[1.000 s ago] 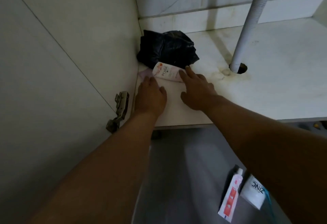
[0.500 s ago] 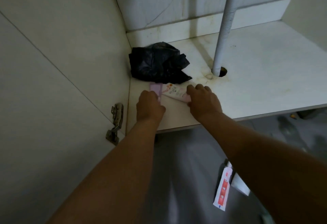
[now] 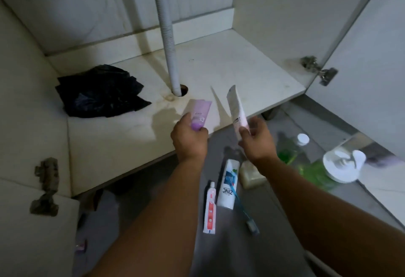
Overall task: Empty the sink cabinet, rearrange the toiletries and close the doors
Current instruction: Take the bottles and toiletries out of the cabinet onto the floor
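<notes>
now the left hand (image 3: 189, 139) grips a purple tube (image 3: 199, 113), the right hand (image 3: 255, 139) pinches a white tube (image 3: 235, 110), and only a black bag (image 3: 99, 91) lies in the cabinet (image 3: 230, 66).

Both tubes now off the cabinet shelf (image 3: 131, 141): left hand (image 3: 189, 139) grips purple tube (image 3: 199, 114), right hand (image 3: 255, 139) pinches white-pink tube (image 3: 236, 110), above shelf's front edge.

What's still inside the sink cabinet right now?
On the cabinet floor only a crumpled black plastic bag remains, at the back left, beside the drain hose that passes through a hole. Whatever lies under or inside the bag is covered.
</notes>
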